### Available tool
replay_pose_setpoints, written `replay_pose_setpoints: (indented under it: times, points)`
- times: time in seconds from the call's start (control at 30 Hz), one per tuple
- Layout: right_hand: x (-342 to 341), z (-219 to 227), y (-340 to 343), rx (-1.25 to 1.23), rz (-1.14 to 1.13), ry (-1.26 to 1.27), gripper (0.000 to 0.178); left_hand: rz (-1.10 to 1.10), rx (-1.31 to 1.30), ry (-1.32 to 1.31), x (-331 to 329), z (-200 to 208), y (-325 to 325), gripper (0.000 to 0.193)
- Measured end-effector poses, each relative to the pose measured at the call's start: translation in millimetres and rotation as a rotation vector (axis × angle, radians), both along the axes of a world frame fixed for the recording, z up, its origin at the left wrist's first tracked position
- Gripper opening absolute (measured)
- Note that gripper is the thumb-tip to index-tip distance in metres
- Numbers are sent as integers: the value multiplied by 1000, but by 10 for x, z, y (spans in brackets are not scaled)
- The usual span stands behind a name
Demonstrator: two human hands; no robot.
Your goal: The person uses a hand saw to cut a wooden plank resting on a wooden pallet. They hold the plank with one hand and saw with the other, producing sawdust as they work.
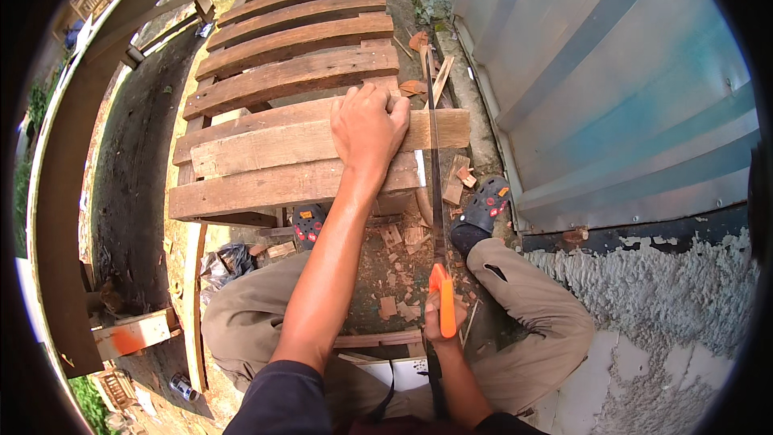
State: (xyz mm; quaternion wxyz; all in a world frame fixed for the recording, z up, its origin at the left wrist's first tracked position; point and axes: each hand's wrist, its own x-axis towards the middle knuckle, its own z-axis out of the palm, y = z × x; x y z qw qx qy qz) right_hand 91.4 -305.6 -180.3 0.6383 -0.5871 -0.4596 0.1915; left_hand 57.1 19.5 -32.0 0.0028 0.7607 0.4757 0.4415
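My left hand (369,125) presses flat on a loose wooden plank (266,145) that lies across a slatted wooden bench (274,80), fingers hooked over the plank's far edge. My right hand (441,318) grips the orange handle (444,294) of a hand saw. Its long thin blade (436,153) runs away from me and crosses the plank's right end, just right of my left hand. I am crouched, with my knees to either side and my dark sandals (483,209) on the ground below the bench.
A corrugated metal sheet wall (612,89) stands close on the right above a rough plaster base (644,290). Wood offcuts and chips (398,274) litter the ground under the bench. A thick timber beam (72,177) curves along the left, with a can (183,387) beside it.
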Motion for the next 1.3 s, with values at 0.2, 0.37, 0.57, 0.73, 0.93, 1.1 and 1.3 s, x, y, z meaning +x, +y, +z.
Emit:
replay_pose_setpoints:
  times: [0.2, 0.37, 0.57, 0.73, 0.93, 1.1, 1.3]
  points:
    - [176, 16, 374, 49, 15, -3, 14, 9, 33, -15, 51, 15, 11, 25]
    - [297, 624, 1209, 152, 31, -66, 14, -8, 22, 1, 16, 34, 27, 25]
    - [-93, -257, -93, -30, -13, 97, 21, 16, 9, 12, 30, 25, -4, 23]
    - [-117, -168, -189, -39, -15, 130, 21, 10, 5, 6, 22, 48, 10, 22]
    - [-18, 82, -86, -159, -26, 20, 19, 1, -19, 77, -31, 78, -27, 23]
    - [-120, 337, -50, -60, -109, 69, 23, -217, -22, 232, -300, 116, -147, 37]
    - [-205, 542, -129, -33, -96, 95, 21, -366, -5, 305, -455, 52, -204, 69]
